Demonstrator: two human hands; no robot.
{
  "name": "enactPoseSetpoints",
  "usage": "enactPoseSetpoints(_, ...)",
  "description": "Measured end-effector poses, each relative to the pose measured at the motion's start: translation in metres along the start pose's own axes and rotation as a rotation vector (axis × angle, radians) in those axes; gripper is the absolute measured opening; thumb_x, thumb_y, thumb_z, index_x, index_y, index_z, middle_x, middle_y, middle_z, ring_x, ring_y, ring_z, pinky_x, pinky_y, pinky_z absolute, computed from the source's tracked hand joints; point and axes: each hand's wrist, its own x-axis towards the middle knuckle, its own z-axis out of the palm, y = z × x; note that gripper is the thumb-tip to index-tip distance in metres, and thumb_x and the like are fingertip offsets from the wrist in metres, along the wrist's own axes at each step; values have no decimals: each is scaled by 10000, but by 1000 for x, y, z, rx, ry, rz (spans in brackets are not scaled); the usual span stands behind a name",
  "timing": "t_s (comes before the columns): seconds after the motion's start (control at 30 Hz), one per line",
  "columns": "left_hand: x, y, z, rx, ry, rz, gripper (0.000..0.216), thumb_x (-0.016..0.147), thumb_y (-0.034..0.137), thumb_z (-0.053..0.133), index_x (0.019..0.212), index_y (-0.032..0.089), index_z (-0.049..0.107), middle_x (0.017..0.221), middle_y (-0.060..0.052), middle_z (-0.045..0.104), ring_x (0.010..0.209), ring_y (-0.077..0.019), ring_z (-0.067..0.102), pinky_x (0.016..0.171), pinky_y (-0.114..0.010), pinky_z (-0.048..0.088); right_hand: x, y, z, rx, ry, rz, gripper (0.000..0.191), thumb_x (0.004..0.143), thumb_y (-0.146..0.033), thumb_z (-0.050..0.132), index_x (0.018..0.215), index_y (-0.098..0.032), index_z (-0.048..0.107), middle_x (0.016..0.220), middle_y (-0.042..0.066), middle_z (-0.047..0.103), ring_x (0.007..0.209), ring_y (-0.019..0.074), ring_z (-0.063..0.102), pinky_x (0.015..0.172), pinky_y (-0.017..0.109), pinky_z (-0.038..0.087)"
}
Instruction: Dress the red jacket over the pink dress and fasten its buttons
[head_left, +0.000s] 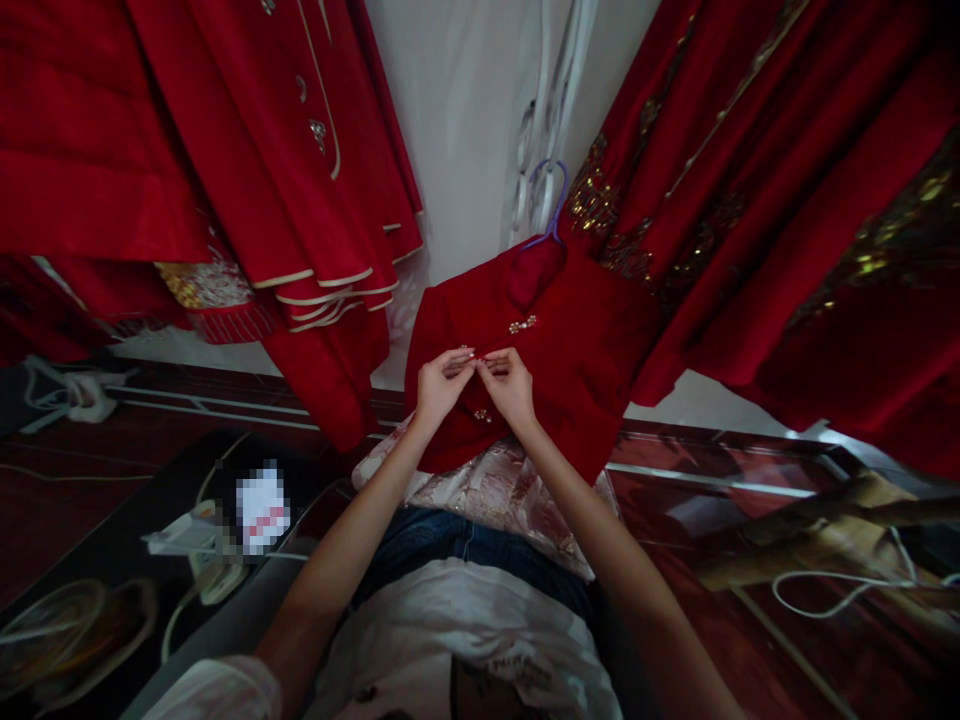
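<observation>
A red jacket [577, 350] with jewelled clasps hangs from a purple hanger [553, 225] and spreads over my lap. My left hand [442, 382] pinches at its front opening, fingertips together. From the other side my right hand [510, 385] pinches the same spot, its fingertips meeting those of the left. A middle clasp seems to lie between the fingers, mostly hidden by them. One clasp [523, 325] shows above the hands, and another clasp [482, 416] below them. Beneath the jacket, a pale pink shiny cloth [480, 480] covers my thighs.
Red garments [292, 150] hang at the left, and red gowns with gold trim [720, 200] at the right. A dark table [202, 480] at the left bears a power strip [214, 560] and a clear container [60, 630]. Wooden poles [810, 550] and a white cord stand at the right.
</observation>
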Motion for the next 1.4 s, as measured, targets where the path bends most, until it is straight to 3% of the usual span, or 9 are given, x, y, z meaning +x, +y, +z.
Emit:
enactPoseSetpoints(0.27,0,0,-4,74,42,74,221,799,289,656,964,150,705,950,-82,745,828,-164,716,797,-295,583,-1,0,3,18,38,-13,239,779,-393,652,849,-189,548,782,27,634,685,145,611,652,278,526)
enactPoseSetpoints(0.87,6,2,-6,136,6,62,140,772,244,663,878,154,684,910,-81,747,839,-189,722,762,-282,566,8,-1,-3,-12,-6,26,251,768,-404,667,845,-173,610,768,43,666,698,153,637,678,278,540)
enactPoseSetpoints(1.4,31,-8,-18,-85,-134,-116,317,620,377,777,805,124,731,825,-91,747,738,-174,692,770,-327,561,17,0,1,-155,-21,-102,187,819,-379,600,829,-197,557,748,26,648,640,145,610,632,270,521)
